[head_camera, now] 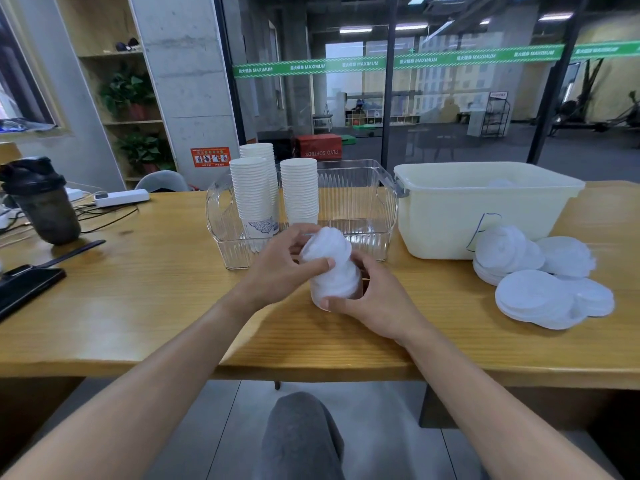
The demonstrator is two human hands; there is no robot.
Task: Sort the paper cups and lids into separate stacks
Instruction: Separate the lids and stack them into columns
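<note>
While both hands, left hand [284, 261] and right hand [374, 299], grip it, the lid stack [330, 268] blurs, count unreadable.

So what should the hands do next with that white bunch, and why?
Probably the left hand should lift the tilted top white plastic lids off the bunch the right hand holds, then set them on the loose white lid pile at the right, since the stacked paper cups already fill the clear bin.
</note>
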